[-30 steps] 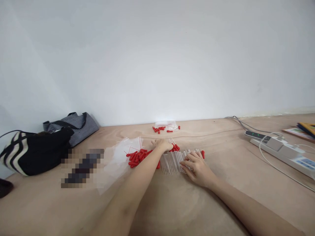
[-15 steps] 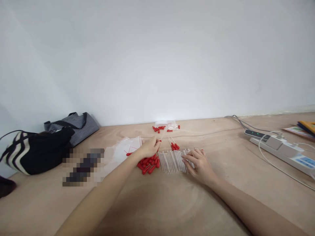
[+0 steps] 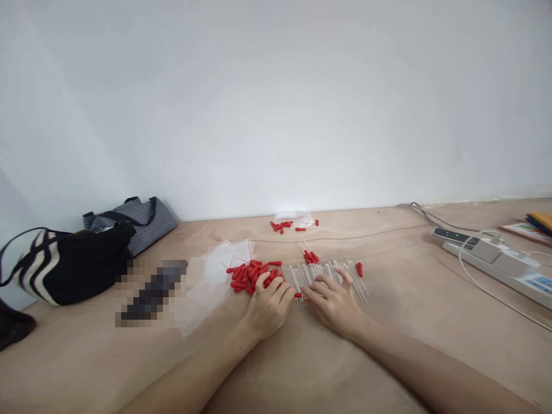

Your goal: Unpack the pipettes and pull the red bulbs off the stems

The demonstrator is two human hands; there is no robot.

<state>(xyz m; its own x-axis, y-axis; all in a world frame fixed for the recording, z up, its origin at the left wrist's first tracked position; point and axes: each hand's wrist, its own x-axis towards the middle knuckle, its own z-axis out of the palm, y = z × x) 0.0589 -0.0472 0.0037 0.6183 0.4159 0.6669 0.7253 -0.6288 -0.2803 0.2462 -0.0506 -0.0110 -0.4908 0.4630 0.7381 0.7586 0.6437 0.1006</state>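
A row of clear glass tubes (image 3: 345, 275) lies on the wooden table (image 3: 388, 345) in front of me. My right hand (image 3: 334, 302) rests flat on their near ends with fingers spread. My left hand (image 3: 268, 305) sits just left of it, fingers curled at the edge of a pile of red rubber caps (image 3: 250, 274), a red cap (image 3: 297, 295) showing at its fingertips. A few assembled droppers with red caps (image 3: 308, 253) lie just beyond the tubes. One loose red cap (image 3: 359, 268) is at the row's right end.
Clear plastic bags (image 3: 215, 270) lie left of the caps. More red caps by a small bag (image 3: 288, 224) sit near the wall. A black-and-white bag (image 3: 56, 267) and a striped bag (image 3: 129, 221) stand at left. A power strip with cables (image 3: 491, 259) and books (image 3: 535, 227) are at right.
My left hand has drawn back from the far side of the cap pile to its near edge, beside my right hand. My right hand slid slightly nearer along the tubes.
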